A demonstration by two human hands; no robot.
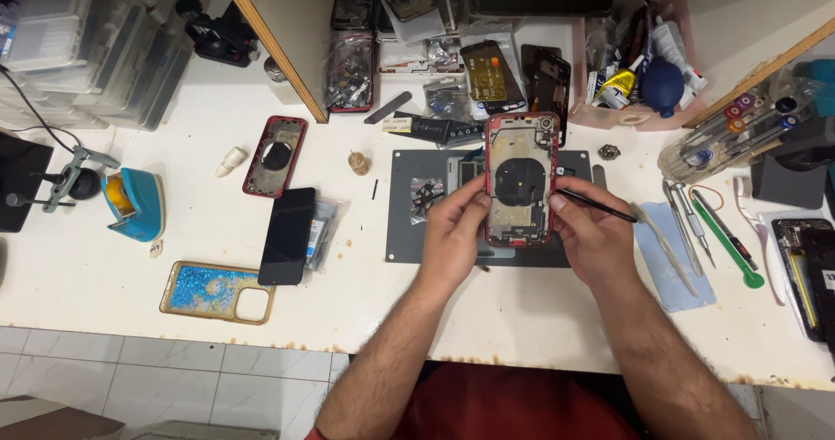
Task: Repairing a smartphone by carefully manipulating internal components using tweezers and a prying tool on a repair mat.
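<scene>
From the head camera, I hold the opened red phone housing upright over the dark grey work mat, its bare insides facing me. My left hand grips its left edge, fingers closed narrow on the frame. My right hand braces the right edge and pinches a thin black tool that points away from the housing. Left of the mat lie a black phone screen and a second red housing; further left, a glittery blue case.
</scene>
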